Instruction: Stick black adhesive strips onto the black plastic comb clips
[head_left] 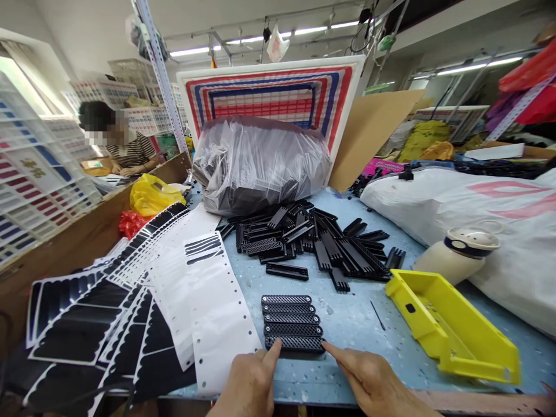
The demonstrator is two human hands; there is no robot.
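Observation:
A row of several black textured plastic strips (292,318) lies flat near the table's front edge, side by side with small screw-like spots at their ends. My left hand (252,373) is at the row's near left corner, its index fingertip against the nearest strip. At that strip's right end rests the index fingertip of my right hand (369,376). Both index fingers are stretched out, and neither hand is wrapped around anything; the other fingers are partly hidden. Behind the row lies a single black strip (286,271), in front of a heap of black plastic pieces (343,249).
Sheets of black stickers (82,327) and a white backing sheet (219,324) cover the left. To the right are a yellow bin (473,341), a thin dark rod (377,315) and a cream bottle (452,255). A plastic-wrapped bundle (264,165) stands behind. Another person (130,147) sits far left.

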